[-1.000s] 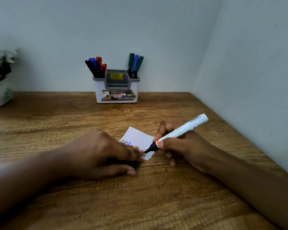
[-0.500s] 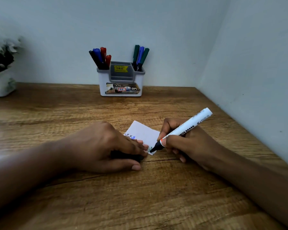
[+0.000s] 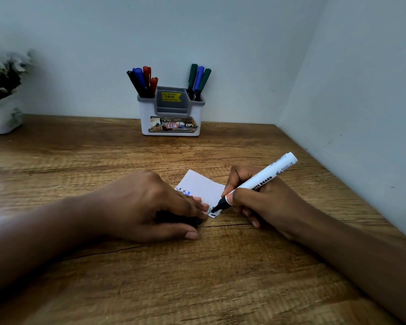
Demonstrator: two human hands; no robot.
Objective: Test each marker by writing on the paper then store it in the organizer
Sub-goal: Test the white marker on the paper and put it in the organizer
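— So, where is the marker just now?

— In the right hand (image 3: 263,202). The white marker (image 3: 260,179) is pinched between thumb and forefinger close to its black nib. Its barrel tilts up and away to the right, and the nib touches the near corner of the paper (image 3: 202,186).

— And the other hand?

— The left hand (image 3: 145,202) rests on the table (image 3: 197,277) with its fingertips on the paper's left edge. Its fingers curl over a black cap (image 3: 178,220) tucked under the palm, and the thumb lies along the wood below it.

— Anything written?

— Small black and blue scribbles beside the left fingers, and a short black stroke by the nib.

— The organizer?

— The organizer (image 3: 171,118) stands well apart, against the back wall. The four markers (image 3: 143,82) in its left compartment are black, blue and two red. The three markers (image 3: 198,80) in its right compartment are two green and one blue. The middle part bears a yellow price sticker (image 3: 171,96). A potted plant (image 3: 2,90) sits at the far left.
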